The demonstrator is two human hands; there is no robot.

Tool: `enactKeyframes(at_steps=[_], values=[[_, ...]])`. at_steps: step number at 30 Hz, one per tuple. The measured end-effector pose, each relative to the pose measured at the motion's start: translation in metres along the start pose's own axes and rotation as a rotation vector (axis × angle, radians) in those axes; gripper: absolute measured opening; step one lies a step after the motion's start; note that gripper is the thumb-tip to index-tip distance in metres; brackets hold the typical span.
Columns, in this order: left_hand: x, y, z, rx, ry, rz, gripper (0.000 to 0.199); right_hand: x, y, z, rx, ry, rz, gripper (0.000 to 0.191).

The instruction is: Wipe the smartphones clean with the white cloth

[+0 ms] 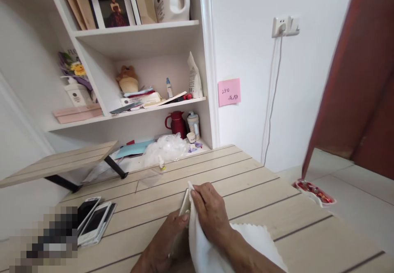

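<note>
My left hand (168, 236) grips a thin, pale phone (185, 202), turned nearly edge-on so that its faces barely show. A white cloth (260, 240) with a scalloped edge is bunched in my right hand (212, 207). The fingers of that hand press the cloth against the phone's right side and upper edge. Most of the cloth drapes down and lies on the table under my right forearm. To the left, several white phones (95, 223) lie overlapping, partly beside a blurred-out patch.
The slatted wooden table (308, 223) carries a raised wooden stand (70, 158) at left, a clear plastic bag (149, 178) and a small bottle (161, 164). Behind are white shelves with a red jug (177, 124) and crumpled plastic (166, 149). A tray (315, 193) is beyond the right edge.
</note>
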State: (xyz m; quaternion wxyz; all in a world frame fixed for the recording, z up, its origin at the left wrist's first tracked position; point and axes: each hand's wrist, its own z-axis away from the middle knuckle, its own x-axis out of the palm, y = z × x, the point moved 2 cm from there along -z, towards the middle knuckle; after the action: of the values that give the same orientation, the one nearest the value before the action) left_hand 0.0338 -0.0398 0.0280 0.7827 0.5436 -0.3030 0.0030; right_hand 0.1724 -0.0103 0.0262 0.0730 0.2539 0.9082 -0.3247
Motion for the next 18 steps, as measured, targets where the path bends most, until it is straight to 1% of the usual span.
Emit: enactKeyframes(at_steps=[2,3,5,8,11,13,15,17,18], values=[[0.002,0.001,-0.001,0.060,-0.016,-0.030,0.035,-0.004,0.002,0.001,0.038,0.027,0.019,0.024],[0.003,0.002,-0.001,0.097,-0.030,-0.051,0.033,-0.005,0.001,0.001,0.031,0.026,0.016,0.024],[0.004,0.002,-0.002,0.151,-0.064,-0.090,0.031,-0.005,-0.003,0.001,-0.031,0.002,-0.014,0.027],[0.004,0.002,-0.001,0.161,-0.065,-0.107,0.030,-0.001,-0.009,0.000,-0.121,-0.043,-0.024,0.032],[0.002,0.001,0.001,0.146,-0.053,-0.064,0.033,0.002,-0.006,0.000,-0.134,-0.046,0.054,0.032],[-0.001,-0.001,0.001,0.124,-0.044,-0.022,0.034,0.001,0.000,0.001,-0.098,-0.041,0.107,0.031],[-0.002,-0.001,0.001,0.100,-0.022,0.000,0.036,-0.001,0.007,0.003,-0.011,-0.038,0.147,0.030],[-0.001,-0.001,-0.001,0.094,-0.017,-0.012,0.039,-0.003,0.011,0.004,0.076,-0.030,0.153,0.029],[0.000,-0.001,-0.002,0.096,-0.029,-0.029,0.041,-0.004,0.010,0.003,0.088,-0.027,0.138,0.028]])
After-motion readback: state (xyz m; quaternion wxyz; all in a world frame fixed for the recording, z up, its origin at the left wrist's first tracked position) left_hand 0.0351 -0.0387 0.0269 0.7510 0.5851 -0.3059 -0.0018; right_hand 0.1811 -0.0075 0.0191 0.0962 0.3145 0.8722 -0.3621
